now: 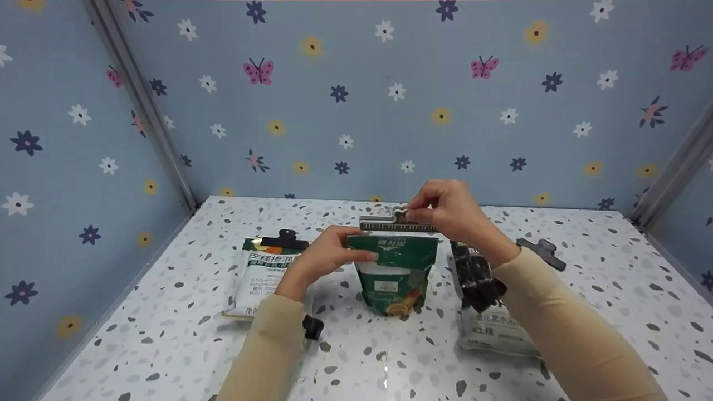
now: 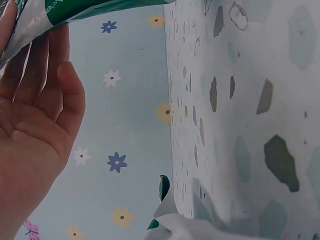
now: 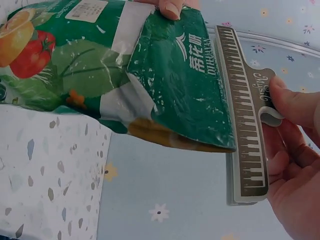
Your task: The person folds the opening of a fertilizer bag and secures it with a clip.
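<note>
A green pouch (image 1: 395, 289) printed with fruit and vegetables stands upright on the table, its top folded over. My left hand (image 1: 328, 253) pinches the fold's left end, with the thumb in front; in the left wrist view the other fingers of the left hand (image 2: 37, 120) lie behind the pouch. My right hand (image 1: 454, 214) holds a wide clip (image 1: 384, 225) with a piano-key pattern by its handles. The right wrist view shows the clip (image 3: 245, 130) lined up along the folded edge; whether its jaws touch the pouch is hard to tell.
To the left lies a white bag (image 1: 262, 289) with a black clip (image 1: 287, 239) on top. A pale bag (image 1: 496, 331) with a black glossy part lies under my right forearm, near another black clip (image 1: 543, 253). A patterned wall (image 1: 356, 111) closes off the back.
</note>
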`<state>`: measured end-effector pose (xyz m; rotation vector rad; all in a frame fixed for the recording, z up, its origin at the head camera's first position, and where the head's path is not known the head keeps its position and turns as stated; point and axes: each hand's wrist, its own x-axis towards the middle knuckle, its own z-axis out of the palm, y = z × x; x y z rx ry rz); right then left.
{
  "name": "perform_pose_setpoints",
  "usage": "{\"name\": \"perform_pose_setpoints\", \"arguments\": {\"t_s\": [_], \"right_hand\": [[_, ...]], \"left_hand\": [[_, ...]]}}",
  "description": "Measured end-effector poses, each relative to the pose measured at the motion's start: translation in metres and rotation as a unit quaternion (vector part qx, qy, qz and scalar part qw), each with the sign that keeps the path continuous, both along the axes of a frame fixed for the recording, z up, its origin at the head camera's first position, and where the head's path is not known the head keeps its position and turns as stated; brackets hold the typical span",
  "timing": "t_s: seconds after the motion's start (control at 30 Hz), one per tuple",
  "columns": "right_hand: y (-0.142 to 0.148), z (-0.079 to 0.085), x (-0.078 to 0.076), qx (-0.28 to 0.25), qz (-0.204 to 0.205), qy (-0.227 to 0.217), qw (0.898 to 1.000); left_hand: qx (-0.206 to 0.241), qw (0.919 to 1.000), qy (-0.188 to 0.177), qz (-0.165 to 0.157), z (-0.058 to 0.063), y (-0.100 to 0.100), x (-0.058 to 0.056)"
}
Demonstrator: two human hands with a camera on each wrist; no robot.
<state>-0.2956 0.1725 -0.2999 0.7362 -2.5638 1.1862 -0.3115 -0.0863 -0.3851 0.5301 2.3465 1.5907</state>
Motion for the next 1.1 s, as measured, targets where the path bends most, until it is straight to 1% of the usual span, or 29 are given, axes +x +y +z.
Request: {"name": "perform_pose_setpoints", "arguments": {"t_s": [0.13,0.33,0.43,0.57,0.73,0.87,1.1], "right_hand": [[-0.003,-0.001,0.002,-0.004,0.0,-0.006,1.0],[-0.011,-0.004,0.004,0.022,0.008,0.018,1.0],[-0.015,-0.006,0.004,0.028,0.012,0.018,0.999],[-0.018,-0.012,0.005,0.032,0.02,0.009,0.999],[-0.019,-0.019,0.004,0.032,0.028,0.009,0.999],[-0.018,-0.022,0.005,0.029,0.025,0.009,0.999],[-0.017,-0.027,0.003,0.019,0.01,-0.014,1.0]], "left_hand": [[0.006,1.0,0.001,-0.002,-0.001,0.001,-0.001],[0.011,0.9999,0.001,0.004,-0.003,0.0,-0.001],[0.016,0.9999,-0.002,0.002,-0.003,-0.001,0.0],[0.023,0.9997,0.005,-0.008,-0.004,-0.001,0.0],[0.027,0.9993,0.018,-0.019,-0.005,0.0,-0.002],[0.027,0.9991,0.024,-0.022,-0.004,0.0,-0.002],[0.024,0.9992,0.026,-0.017,-0.003,0.0,0.0]]}}
